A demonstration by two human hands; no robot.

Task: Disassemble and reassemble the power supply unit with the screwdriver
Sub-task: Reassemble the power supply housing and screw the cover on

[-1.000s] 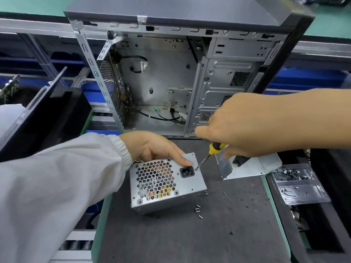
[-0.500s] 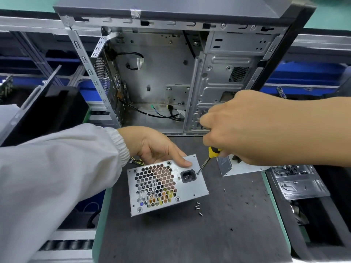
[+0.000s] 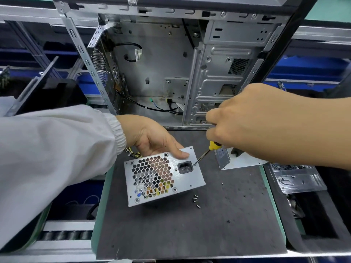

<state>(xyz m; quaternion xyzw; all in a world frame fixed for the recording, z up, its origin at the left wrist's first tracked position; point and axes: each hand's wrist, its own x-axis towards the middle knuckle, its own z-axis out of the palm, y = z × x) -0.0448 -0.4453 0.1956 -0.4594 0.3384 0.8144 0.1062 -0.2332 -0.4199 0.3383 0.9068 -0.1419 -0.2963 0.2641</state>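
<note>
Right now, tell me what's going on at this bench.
A person is working on a power supply unit lying on the dark mat. The left hand grips its top edge, thumb on the grille face. The right hand holds a yellow-handled screwdriver, tip set at a screw beside the power socket. A few loose screws lie on the mat, and an open computer case stands behind.
</note>
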